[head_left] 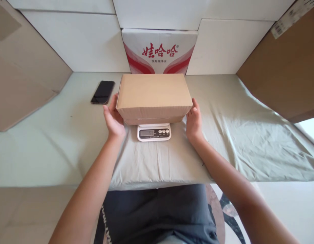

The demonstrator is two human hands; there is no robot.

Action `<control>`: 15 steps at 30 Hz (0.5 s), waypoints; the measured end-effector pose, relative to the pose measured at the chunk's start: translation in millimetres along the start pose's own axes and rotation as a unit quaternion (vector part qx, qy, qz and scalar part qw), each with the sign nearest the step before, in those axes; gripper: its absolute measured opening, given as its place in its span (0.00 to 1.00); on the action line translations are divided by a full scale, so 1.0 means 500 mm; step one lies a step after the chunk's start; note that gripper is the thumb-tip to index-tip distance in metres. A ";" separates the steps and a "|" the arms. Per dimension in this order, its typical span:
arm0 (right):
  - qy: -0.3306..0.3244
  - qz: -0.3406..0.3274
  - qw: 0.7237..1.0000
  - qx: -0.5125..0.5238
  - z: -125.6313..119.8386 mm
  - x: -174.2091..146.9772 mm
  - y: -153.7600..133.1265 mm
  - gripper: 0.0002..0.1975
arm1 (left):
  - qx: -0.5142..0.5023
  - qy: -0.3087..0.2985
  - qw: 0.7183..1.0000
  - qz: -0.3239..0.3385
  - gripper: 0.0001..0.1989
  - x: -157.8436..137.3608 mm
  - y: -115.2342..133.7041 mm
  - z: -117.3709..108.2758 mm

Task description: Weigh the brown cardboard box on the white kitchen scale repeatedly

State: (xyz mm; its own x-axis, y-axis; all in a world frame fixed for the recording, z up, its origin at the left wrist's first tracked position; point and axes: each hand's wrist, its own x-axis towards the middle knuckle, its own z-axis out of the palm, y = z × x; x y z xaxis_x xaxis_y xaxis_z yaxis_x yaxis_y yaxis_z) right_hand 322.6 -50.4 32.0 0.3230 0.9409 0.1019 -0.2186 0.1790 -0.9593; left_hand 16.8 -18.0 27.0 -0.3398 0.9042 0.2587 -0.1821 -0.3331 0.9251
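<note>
A closed brown cardboard box [154,91] sits on or just above a small white kitchen scale [154,134], covering its platform. The scale's dark display and round buttons face me, but I cannot read the display. My left hand [114,117] rests against the box's left side, its thumb raised and its other fingers partly hidden behind the side. On the opposite side, my right hand [194,120] is against the right edge, fingers pointing away from me. Between them the two palms hold the box.
A black smartphone [103,92] lies left of the box on the pale green cloth [157,166]. Behind stands a white-and-red carton [160,51] among white panels. Large brown cardboard panels [24,67] wall the left side, and another cardboard panel [286,64] the right.
</note>
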 end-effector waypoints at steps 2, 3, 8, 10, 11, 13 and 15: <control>0.003 0.002 1.000 0.004 0.001 0.000 0.000 0.49 | -0.001 0.008 1.000 -0.003 0.53 -0.015 0.007 0.018; 0.004 0.002 1.000 0.006 0.001 0.000 0.000 0.50 | -0.001 0.010 1.000 -0.003 0.53 -0.019 0.010 0.025; -0.009 -0.010 1.000 -0.009 0.000 -0.003 0.003 0.48 | 0.002 0.016 1.000 -0.021 0.47 -0.022 0.022 0.040; -0.014 -0.011 1.000 -0.010 0.000 -0.004 0.002 0.48 | -0.004 0.017 1.000 -0.016 0.47 -0.021 0.024 0.040; -0.014 -0.009 1.000 -0.007 0.001 -0.005 0.002 0.49 | -0.006 0.016 1.000 -0.008 0.49 -0.021 0.023 0.040; -0.011 -0.006 1.000 0.002 0.003 -0.005 0.002 0.49 | 0.001 0.013 1.000 0.009 0.52 -0.019 0.020 0.039; -0.010 -0.005 1.000 0.006 0.003 -0.005 0.002 0.49 | 0.024 0.009 0.999 0.020 0.53 -0.016 0.015 0.036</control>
State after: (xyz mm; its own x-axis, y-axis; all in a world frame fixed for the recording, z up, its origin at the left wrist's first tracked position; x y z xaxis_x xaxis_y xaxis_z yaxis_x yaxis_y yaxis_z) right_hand 319.9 -52.2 31.2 0.3067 0.9445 0.1176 -0.2272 0.1927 -0.9546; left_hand 34.8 -22.8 36.7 -0.3630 0.8852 0.2910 -0.1237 -0.3553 0.9265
